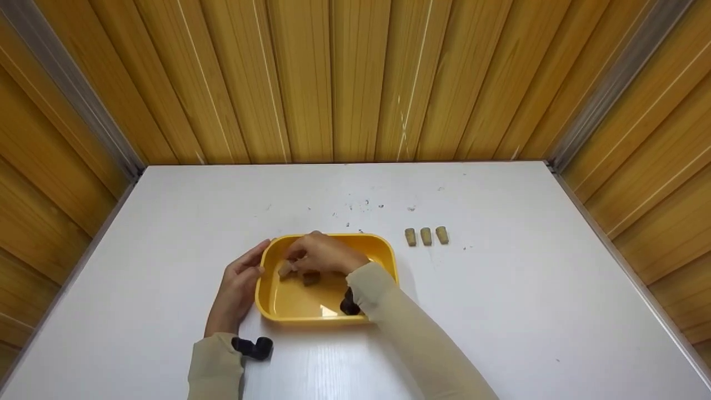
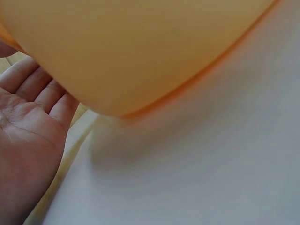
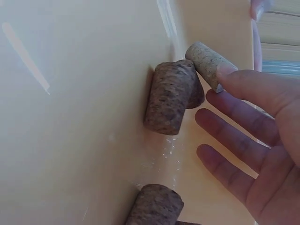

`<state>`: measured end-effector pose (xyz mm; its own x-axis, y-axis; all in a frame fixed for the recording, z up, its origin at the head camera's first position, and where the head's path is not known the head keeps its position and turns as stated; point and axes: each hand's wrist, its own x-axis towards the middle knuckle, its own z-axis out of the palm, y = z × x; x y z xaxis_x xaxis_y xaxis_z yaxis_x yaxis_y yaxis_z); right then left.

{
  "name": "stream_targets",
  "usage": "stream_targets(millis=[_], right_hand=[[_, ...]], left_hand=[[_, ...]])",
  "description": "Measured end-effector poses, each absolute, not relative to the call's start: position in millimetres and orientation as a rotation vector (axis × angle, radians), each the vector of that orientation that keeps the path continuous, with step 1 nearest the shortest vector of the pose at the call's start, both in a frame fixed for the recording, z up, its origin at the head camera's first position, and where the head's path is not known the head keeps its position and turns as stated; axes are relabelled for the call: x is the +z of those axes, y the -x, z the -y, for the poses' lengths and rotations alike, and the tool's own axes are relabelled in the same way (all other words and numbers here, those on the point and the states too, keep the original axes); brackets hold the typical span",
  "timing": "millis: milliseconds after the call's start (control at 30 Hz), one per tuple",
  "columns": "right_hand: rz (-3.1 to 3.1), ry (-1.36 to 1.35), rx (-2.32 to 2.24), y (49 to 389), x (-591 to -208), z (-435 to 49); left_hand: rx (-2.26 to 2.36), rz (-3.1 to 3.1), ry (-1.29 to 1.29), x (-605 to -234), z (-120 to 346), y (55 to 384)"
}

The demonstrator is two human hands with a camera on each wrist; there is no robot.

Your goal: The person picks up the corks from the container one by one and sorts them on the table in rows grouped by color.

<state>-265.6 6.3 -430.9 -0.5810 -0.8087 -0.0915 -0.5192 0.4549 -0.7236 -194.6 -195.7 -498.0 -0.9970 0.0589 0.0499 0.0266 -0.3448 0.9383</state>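
Note:
A yellow plastic tub (image 1: 300, 320) stands on the white table. My right hand (image 1: 328, 254) reaches into it and pinches a light tan cork (image 3: 206, 63) between thumb and index finger, the other fingers spread apart. Beside that cork, a darker brown cork (image 3: 168, 98) lies in the tub with another partly hidden behind it. One more dark cork (image 3: 157, 206) shows at the bottom of the right wrist view. My left hand (image 1: 238, 291) rests against the tub's outer left side, its fingers nearly straight along the wall in the left wrist view.
Three tapered tan corks (image 1: 426, 236) stand in a row on the table, right of the tub. Small dark specks (image 1: 366, 203) dot the surface behind the tub. Wood-patterned walls (image 1: 355, 83) enclose the table at the back and sides.

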Motion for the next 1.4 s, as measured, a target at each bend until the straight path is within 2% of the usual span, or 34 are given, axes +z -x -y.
stream_targets(millis=[800, 1400], right_hand=[[-2.318, 1.246, -0.973, 273.3, -409.0, -34.4], [-2.354, 1.150, -1.077, 276.7, -398.2, -59.4]], left_hand=[[2.494, -1.814, -0.056, -496.1, 197.7, 195.4], [2.488, -1.824, -0.052, -499.4, 199.5, 198.7]])
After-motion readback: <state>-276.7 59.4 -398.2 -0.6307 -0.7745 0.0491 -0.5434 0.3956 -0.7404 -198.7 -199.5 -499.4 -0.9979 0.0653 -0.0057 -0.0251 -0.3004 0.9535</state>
